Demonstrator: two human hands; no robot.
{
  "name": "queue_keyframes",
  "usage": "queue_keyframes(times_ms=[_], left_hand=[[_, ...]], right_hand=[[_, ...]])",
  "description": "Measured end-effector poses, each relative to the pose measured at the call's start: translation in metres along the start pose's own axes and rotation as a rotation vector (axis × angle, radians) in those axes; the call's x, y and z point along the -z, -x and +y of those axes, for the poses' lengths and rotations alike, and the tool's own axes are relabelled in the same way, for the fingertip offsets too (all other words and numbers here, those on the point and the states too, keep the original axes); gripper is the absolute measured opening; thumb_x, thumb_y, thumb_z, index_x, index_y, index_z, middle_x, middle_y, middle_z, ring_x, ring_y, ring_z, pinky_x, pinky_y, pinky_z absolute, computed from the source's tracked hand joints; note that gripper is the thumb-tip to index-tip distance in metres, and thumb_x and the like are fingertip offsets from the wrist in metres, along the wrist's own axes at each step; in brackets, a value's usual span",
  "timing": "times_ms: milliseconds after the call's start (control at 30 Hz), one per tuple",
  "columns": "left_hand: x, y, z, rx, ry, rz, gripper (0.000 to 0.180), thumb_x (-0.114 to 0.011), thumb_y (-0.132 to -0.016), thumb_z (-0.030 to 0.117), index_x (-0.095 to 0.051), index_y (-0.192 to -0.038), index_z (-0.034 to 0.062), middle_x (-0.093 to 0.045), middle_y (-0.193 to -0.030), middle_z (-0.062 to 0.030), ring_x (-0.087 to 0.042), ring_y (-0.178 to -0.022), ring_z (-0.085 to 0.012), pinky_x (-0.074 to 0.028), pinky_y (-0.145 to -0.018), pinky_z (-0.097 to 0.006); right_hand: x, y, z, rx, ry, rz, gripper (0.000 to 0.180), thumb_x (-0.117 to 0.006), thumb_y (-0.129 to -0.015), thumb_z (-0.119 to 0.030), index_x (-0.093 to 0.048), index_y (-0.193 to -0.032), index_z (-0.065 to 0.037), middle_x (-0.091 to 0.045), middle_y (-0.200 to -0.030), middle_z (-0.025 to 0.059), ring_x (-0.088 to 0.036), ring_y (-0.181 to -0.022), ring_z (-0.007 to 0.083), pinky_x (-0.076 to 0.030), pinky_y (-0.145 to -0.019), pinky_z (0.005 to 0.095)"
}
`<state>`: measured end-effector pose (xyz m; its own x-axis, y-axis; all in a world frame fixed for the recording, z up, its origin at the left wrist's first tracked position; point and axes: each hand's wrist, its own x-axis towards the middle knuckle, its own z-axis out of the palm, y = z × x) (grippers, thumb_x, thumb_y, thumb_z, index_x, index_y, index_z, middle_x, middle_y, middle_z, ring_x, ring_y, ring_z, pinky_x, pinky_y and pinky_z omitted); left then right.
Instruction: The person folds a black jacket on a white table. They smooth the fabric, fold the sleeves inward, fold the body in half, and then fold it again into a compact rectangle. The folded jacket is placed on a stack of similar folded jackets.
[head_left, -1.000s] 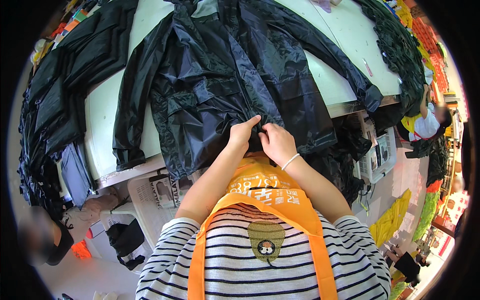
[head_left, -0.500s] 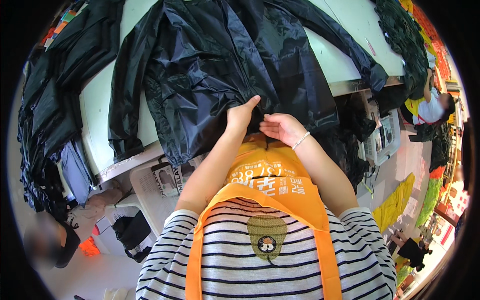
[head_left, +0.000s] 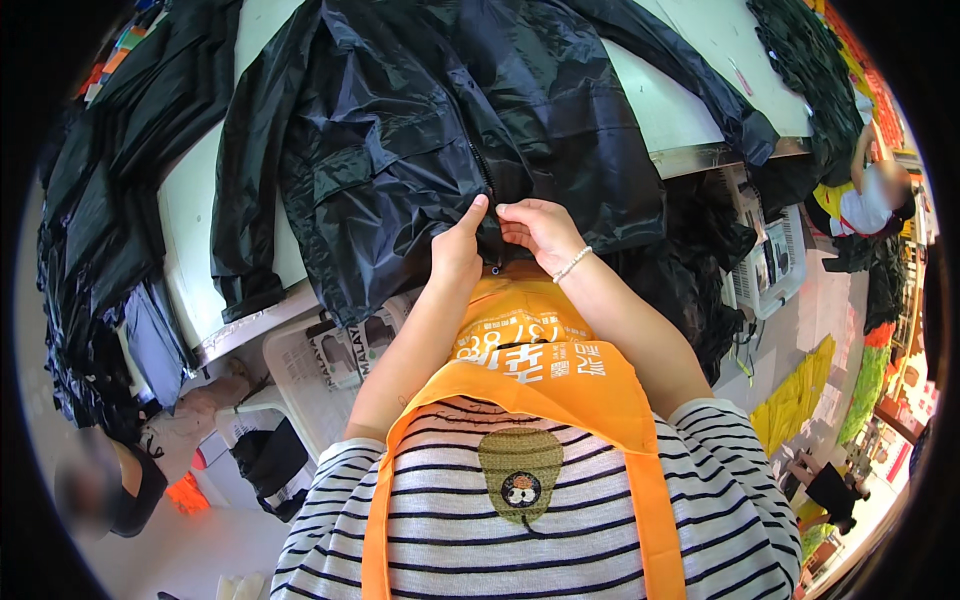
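Note:
A shiny black jacket (head_left: pixel 380 130) lies spread on the table in front of me, its sleeves out to both sides and its hem hanging over the near edge. Its front zipper (head_left: pixel 477 150) runs down the middle toward my hands. My left hand (head_left: pixel 458 245) is closed on the jacket front beside the zipper's lower end, thumb on top and fingers hidden by the cloth. Right beside it, my right hand (head_left: pixel 540 232) pinches the other front edge near the zipper, fingers curled. The zipper slider cannot be made out.
Black garments pile up along the table's left side (head_left: pixel 100 230) and far right (head_left: pixel 805 90). Plastic crates stand below the white table (head_left: pixel 185 240), one at left (head_left: pixel 320 370) and one at right (head_left: pixel 780 265). Other people are at the right (head_left: pixel 880 200) and lower left (head_left: pixel 125 490).
My right hand has moved left and up, from loosely spread fingers to a pinch at the jacket's front edge. My left hand has shifted slightly left, and more of the zipper shows.

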<state>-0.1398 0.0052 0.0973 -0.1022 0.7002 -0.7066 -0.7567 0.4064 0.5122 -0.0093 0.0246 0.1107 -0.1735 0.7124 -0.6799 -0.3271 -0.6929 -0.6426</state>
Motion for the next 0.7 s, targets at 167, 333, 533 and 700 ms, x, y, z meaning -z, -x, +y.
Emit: queue_keyframes(times_ms=[167,333,533,700], left_hand=[[0.001,-0.002,-0.001,-0.070,-0.020,0.006,0.019,-0.071,-0.084,0.009,-0.063,-0.095,-0.0043,-0.066,-0.094,-0.0114,-0.065,-0.082,-0.0214,-0.053,-0.077,-0.032],[0.001,0.003,-0.001,-0.241,-0.321,0.048,0.026,-0.075,-0.081,0.013,-0.065,-0.097,-0.0046,-0.067,-0.097,-0.0088,-0.063,-0.082,-0.0166,-0.050,-0.075,-0.028],[0.019,-0.001,-0.001,-0.442,-0.615,-0.074,0.025,-0.075,-0.079,0.014,-0.066,-0.097,-0.0007,-0.066,-0.095,-0.0048,-0.060,-0.083,-0.0133,-0.048,-0.076,-0.027],[0.028,-0.002,0.003,-0.525,-1.078,-0.118,0.033,-0.076,-0.078,0.018,-0.063,-0.101,-0.0023,-0.066,-0.101,-0.0095,-0.061,-0.092,-0.0190,-0.047,-0.083,-0.031]], right_hand=[[-0.002,0.003,-0.001,0.036,0.032,-0.003,0.010,-0.071,-0.081,-0.011,-0.066,-0.077,-0.004,-0.067,-0.076,0.0057,-0.063,-0.068,0.0129,-0.051,-0.066,0.0239],[-0.002,0.006,-0.003,0.075,0.071,0.021,0.010,-0.071,-0.081,-0.011,-0.066,-0.078,-0.004,-0.067,-0.077,0.0058,-0.064,-0.070,0.0128,-0.051,-0.068,0.0239],[-0.004,0.007,-0.002,0.148,0.105,0.016,0.010,-0.071,-0.081,-0.011,-0.066,-0.078,-0.003,-0.067,-0.075,0.0050,-0.064,-0.070,0.0130,-0.050,-0.068,0.0238],[0.009,-0.002,0.007,0.384,0.554,-0.018,0.012,-0.072,-0.079,-0.010,-0.066,-0.076,0.000,-0.068,-0.073,0.0081,-0.065,-0.069,0.0139,-0.050,-0.066,0.0242]])
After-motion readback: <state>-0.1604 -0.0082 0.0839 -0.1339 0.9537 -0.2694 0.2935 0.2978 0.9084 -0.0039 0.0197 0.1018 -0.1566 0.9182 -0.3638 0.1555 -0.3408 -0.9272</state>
